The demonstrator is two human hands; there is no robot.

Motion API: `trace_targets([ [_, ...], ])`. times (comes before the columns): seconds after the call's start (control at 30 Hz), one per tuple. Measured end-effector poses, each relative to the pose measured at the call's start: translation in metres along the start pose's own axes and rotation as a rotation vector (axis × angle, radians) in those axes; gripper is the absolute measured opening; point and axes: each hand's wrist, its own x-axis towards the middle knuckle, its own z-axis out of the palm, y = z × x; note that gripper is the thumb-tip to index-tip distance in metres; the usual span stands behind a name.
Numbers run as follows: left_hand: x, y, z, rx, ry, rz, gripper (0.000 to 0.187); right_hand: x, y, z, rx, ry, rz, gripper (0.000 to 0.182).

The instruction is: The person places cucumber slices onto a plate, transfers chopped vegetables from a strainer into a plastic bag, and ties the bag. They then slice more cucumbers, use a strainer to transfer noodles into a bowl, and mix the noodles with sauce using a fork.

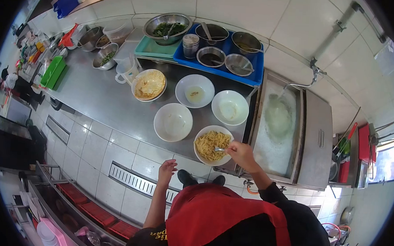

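My right hand [242,156] is closed around the handle of a fork [219,149], whose head rests in the noodles [210,143]. These yellow noodles fill a white bowl [197,153] at the counter's front edge. My left hand [167,171] hangs in front of the counter with fingers loosely apart, holding nothing. Behind the noodle bowl stand a white bowl [173,122] with a little residue, another [195,91] with some liquid and brown bits, and a third [230,108] with pale liquid. A further bowl [150,85] is topped with something flat and golden-brown.
A blue tray [187,59] holds several metal pots and bowls on a raised shelf, beside a steel bowl of greens [168,29]. To the right, a tap [314,75] runs into a basin of foamy water [274,145]. A green basket [54,72] sits far left.
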Motion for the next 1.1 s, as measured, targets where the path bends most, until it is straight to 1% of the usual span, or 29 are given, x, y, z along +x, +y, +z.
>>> trace_targets([
  [0.1,0.001,-0.003,-0.005,-0.01,0.013,-0.005,0.025,-0.001,0.009,-0.022,0.285,-0.094,0.098,0.015],
  [0.13,0.002,-0.005,-0.006,-0.021,0.018,-0.005,0.024,0.004,0.009,-0.034,0.308,-0.125,0.135,0.017],
  [0.17,0.001,-0.006,-0.007,-0.016,0.022,-0.01,0.024,0.007,0.006,-0.047,0.085,-0.114,0.063,0.017],
  [0.23,0.0,-0.004,-0.009,-0.008,0.032,-0.014,0.024,0.011,-0.027,-0.085,-0.362,-0.088,-0.085,0.016],
  [0.33,0.001,-0.004,-0.009,0.005,0.02,0.005,0.025,0.007,-0.08,-0.109,-0.939,0.037,-0.08,0.011],
  [0.43,0.004,-0.004,-0.003,-0.026,-0.005,0.026,0.024,0.009,-0.076,-0.081,-0.899,-0.094,-0.138,0.01],
  [0.5,0.005,-0.003,0.001,-0.02,-0.011,0.025,0.025,0.01,-0.031,-0.026,-0.818,-0.071,-0.182,0.011],
  [0.57,0.007,-0.004,0.002,-0.014,-0.003,0.023,0.025,0.0,-0.004,0.002,-0.399,0.084,-0.132,0.011],
  [0.6,0.007,-0.006,0.001,-0.005,0.007,0.015,0.025,0.002,-0.004,0.005,-0.185,0.146,-0.112,0.011],
  [0.73,0.007,-0.019,-0.012,0.01,0.056,-0.01,0.025,0.002,0.001,-0.016,-0.056,0.059,-0.126,0.016],
  [0.83,0.004,-0.021,-0.019,0.015,0.084,-0.019,0.024,0.009,-0.023,-0.049,-0.113,0.044,-0.125,0.015],
  [0.87,0.003,-0.02,-0.02,0.017,0.091,-0.019,0.024,0.012,-0.034,-0.06,-0.076,0.044,-0.196,0.014],
  [0.97,0.007,-0.025,-0.023,0.009,0.086,-0.016,0.024,0.022,-0.054,-0.085,-0.221,-0.038,-0.278,0.014],
  [1.0,0.007,-0.024,-0.022,0.008,0.086,-0.017,0.024,0.025,-0.059,-0.089,-0.337,-0.084,-0.317,0.014],
  [1.1,0.009,-0.02,-0.019,0.011,0.079,-0.015,0.025,0.028,-0.068,-0.092,-0.931,0.031,-0.364,0.013],
])
